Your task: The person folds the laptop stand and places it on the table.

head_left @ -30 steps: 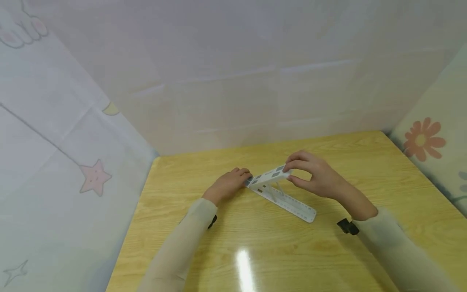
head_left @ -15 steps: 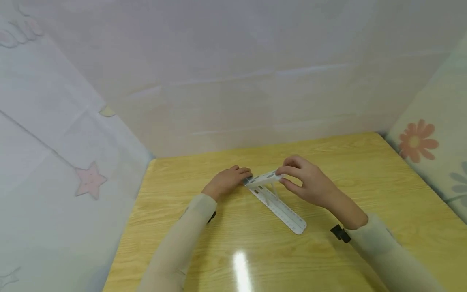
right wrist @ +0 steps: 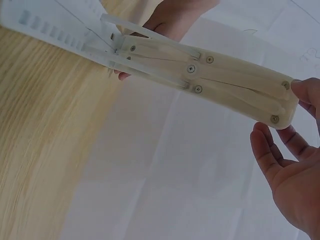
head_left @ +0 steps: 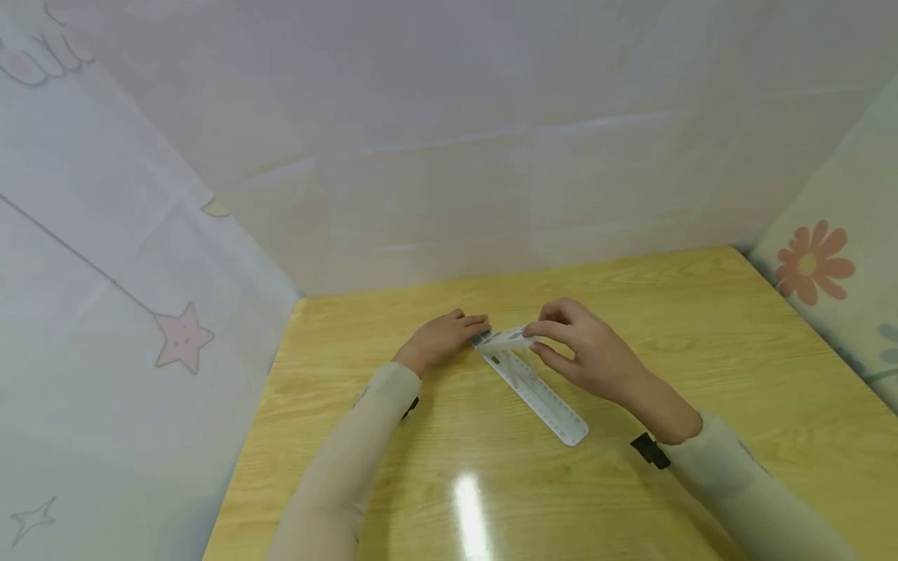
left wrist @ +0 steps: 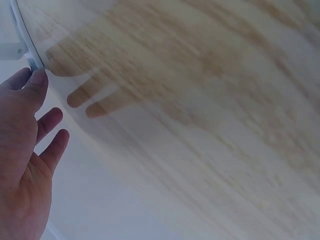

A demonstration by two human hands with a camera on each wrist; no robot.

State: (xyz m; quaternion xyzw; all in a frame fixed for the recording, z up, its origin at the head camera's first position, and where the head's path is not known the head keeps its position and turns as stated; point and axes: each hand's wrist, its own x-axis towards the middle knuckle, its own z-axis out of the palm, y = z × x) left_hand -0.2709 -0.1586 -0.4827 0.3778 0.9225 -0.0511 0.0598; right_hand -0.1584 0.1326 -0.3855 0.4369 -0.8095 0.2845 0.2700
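Observation:
A white folding laptop stand (head_left: 543, 401) rests on the table, its slotted base lying flat and its upper panel (head_left: 503, 340) raised at a slant. In the head view my left hand (head_left: 440, 343) is at the hinged far end; in the left wrist view, thumb and forefinger pinch that corner while other fingers stay spread. My right hand (head_left: 592, 354) pinches the free end of the upper panel between thumb and fingers. Seen from the right wrist, the panel's underside (right wrist: 235, 85) shows several screws, and two thin struts (right wrist: 150, 35) link it to the base.
The wood-grain table (head_left: 393, 483) meets a pale cloth backdrop (head_left: 449, 156) behind and at both sides. A bright light reflection (head_left: 471, 514) lies on the near part. Dark wrist mounts (head_left: 651, 450) hang under the sleeves.
My right hand has moved left and slightly nearer with the panel's free end. The base's near end has swung left and nearer. My left hand stays at the hinged end.

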